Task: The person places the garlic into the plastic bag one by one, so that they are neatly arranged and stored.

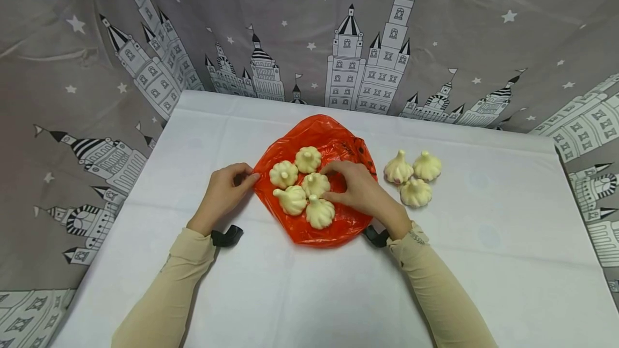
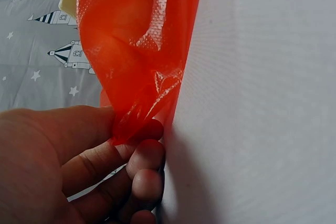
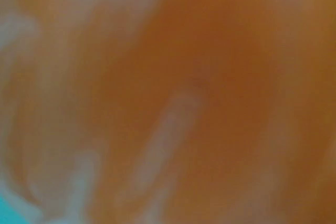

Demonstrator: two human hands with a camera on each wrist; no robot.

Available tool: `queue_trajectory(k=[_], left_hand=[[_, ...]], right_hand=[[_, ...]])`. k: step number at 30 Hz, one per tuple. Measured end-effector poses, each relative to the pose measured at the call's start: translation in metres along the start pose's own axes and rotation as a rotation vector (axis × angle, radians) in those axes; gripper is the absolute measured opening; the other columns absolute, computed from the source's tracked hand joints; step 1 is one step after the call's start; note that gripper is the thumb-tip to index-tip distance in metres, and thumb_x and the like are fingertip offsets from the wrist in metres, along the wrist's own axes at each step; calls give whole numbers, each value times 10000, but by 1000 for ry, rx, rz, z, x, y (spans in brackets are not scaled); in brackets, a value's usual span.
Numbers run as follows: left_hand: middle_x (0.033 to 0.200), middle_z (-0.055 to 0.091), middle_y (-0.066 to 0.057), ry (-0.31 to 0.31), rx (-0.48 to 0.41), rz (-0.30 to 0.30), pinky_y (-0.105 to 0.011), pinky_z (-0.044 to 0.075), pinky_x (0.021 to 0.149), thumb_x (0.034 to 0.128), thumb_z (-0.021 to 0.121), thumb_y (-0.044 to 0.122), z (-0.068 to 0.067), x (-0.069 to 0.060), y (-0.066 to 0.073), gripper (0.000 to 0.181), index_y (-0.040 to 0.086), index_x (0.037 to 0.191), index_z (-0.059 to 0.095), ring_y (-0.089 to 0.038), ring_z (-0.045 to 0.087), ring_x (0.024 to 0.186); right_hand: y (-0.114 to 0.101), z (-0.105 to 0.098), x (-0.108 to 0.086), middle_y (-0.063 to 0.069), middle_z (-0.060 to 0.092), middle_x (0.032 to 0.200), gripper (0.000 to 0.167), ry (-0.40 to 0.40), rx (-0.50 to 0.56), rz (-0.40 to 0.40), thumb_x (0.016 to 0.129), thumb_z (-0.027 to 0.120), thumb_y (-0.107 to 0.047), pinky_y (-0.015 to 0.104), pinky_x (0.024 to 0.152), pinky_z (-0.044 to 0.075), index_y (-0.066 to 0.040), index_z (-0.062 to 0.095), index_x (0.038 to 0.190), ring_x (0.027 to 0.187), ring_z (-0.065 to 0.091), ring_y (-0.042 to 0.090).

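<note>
Red, thin plastic: the bag (image 1: 348, 224) lies spread on the white surface (image 1: 483, 230), with five garlic bulbs (image 1: 308, 159) grouped on it. The left hand (image 1: 223, 193) pinches the bag's left edge between thumb and fingers. The right hand (image 1: 357, 188) reaches in over the bag's right side, thumb and forefinger about the middle garlic bulb (image 1: 314, 184), between its four neighbours; the right wrist view is only blur, so I cannot say how firm that grasp is. The step in hand appears to be setting this bulb down among the others. Next, I judge, the right hand should let go, lift clear without tipping the neighbours, and reach for the three loose bulbs (image 1: 416, 193) clustered just beside the bag.
</note>
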State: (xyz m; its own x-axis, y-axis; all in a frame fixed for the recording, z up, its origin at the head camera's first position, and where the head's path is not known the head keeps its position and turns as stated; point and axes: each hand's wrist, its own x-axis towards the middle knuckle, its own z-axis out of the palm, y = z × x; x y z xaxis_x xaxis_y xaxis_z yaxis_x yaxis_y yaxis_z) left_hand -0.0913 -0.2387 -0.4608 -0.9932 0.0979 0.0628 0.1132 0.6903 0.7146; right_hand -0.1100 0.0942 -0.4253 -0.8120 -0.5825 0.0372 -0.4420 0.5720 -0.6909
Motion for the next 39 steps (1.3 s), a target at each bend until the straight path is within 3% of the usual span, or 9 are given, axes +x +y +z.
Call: queue_trajectory(k=[25, 39], left_hand=[[870, 679, -91, -14, 2, -12, -305, 435, 720, 1013, 717, 200, 0, 1, 4, 136, 66, 998, 737, -238, 555, 790], [877, 673, -100, -18, 17, -25, -318, 445, 715, 1018, 711, 206, 0, 0, 4, 153, 56, 1011, 735, -246, 549, 794]], right_hand=[[-4, -3, -3, 105, 716, 1241, 453, 44, -40, 8, 917, 840, -263, 468, 1058, 502, -52, 684, 1287, 1201, 648, 293], [-18, -12, -15, 105, 702, 1306, 432, 169, -47, 1, 951, 799, -233, 480, 1059, 489, -55, 678, 1325, 1252, 609, 286]])
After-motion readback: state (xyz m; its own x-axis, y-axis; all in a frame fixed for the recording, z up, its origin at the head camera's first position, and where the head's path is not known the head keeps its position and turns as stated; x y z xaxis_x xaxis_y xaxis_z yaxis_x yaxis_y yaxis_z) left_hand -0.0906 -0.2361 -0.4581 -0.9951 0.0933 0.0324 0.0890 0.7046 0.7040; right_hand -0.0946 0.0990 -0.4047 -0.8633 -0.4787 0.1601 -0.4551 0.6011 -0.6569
